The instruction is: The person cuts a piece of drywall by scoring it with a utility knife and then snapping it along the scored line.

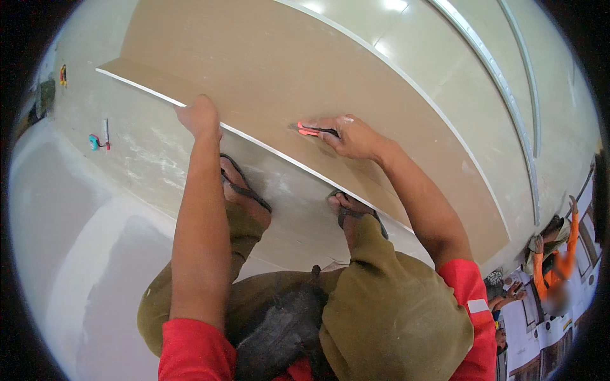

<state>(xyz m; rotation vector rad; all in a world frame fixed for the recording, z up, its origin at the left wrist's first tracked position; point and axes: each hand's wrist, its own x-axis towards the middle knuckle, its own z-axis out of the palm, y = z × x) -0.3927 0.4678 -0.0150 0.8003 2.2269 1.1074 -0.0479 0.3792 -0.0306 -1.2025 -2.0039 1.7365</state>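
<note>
My left hand [200, 116] is closed on the white near edge of a large brown-faced board [267, 51]; its narrow near strip [136, 73] sits at an angle to the wide section. My right hand [346, 136] is wrapped round a red-and-black utility knife [309, 129], its tip at the brown face near the bend, right of my left hand. Both my sandalled feet [244, 187] show just this side of the board, under my arms.
On the pale floor [159, 162] at left lie a teal tape measure [95, 142], a marker [107, 133] and a yellow-handled tool [63, 75]. Long metal channels [502, 82] lie beyond the board. People in work clothes [556, 267] are at the right.
</note>
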